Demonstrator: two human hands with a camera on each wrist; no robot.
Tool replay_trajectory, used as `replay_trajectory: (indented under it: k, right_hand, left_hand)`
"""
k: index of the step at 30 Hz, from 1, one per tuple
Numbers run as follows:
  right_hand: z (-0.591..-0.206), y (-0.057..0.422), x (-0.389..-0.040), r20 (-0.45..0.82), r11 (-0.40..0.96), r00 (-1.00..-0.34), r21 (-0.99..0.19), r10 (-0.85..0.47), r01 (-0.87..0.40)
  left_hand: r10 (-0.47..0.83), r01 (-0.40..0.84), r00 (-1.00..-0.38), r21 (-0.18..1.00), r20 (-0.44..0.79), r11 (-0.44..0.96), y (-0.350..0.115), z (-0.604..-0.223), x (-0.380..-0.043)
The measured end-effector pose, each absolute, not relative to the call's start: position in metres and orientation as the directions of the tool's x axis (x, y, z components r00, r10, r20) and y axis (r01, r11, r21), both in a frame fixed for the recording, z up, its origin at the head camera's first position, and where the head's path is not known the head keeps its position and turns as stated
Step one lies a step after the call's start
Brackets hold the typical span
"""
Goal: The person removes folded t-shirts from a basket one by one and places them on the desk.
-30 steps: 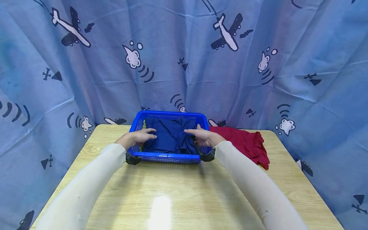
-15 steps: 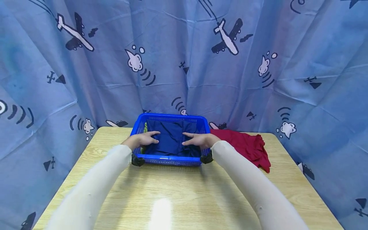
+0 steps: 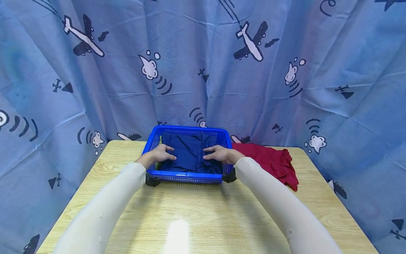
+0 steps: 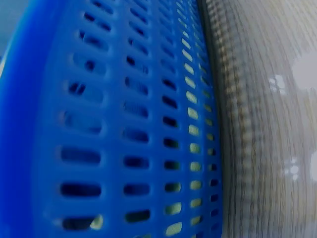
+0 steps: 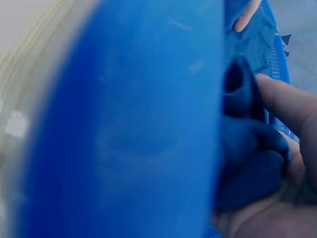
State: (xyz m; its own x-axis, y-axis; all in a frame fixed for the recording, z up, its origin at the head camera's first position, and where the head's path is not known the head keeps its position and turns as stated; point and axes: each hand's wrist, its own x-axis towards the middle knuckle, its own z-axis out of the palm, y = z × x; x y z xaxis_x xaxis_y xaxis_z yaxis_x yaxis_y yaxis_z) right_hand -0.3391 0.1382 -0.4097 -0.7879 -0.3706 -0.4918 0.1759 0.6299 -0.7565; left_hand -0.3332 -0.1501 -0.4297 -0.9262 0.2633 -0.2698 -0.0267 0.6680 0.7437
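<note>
A navy blue cloth point(image 3: 189, 146), folded and a little wrinkled, lies in a blue plastic basket point(image 3: 187, 174). My left hand point(image 3: 162, 153) reaches over the basket's left side, its thumb and forefinger extended against the cloth. From the right comes my right hand point(image 3: 219, 154), also with thumb and forefinger extended at the cloth. In the right wrist view, bunched folds of the navy cloth point(image 5: 252, 168) lie against that hand's palm and beside a straight digit. The basket wall point(image 4: 114, 119) hides the left hand in the left wrist view.
Crumpled red cloth point(image 3: 269, 160) lies on the wooden table point(image 3: 187, 211) right of the basket. Some yellow-green fabric point(image 3: 160, 140) shows at the basket's left inner side. Behind the table hangs a blue curtain point(image 3: 177, 63) with airplane prints.
Both hands have shifted slightly over the navy cloth, the left one inward from the basket's left side. The head view has tilted a little, so the basket sits lower in it.
</note>
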Motion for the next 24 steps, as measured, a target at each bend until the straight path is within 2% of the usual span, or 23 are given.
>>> replay_trajectory:
  k: [9,24]
  right_hand:
    - [-0.41,0.136,-0.332,-0.392,0.58,-0.86,-0.802,-0.326,0.145]
    - [-0.396,0.143,-0.33,-0.311,0.526,-0.9,-0.843,-0.306,0.112]
  left_hand:
    - [0.262,-0.029,-0.935,0.79,-0.238,0.612,-0.157,-0.425,-0.329]
    - [0.274,-0.049,-0.935,0.845,-0.227,0.533,-0.157,-0.41,-0.32]
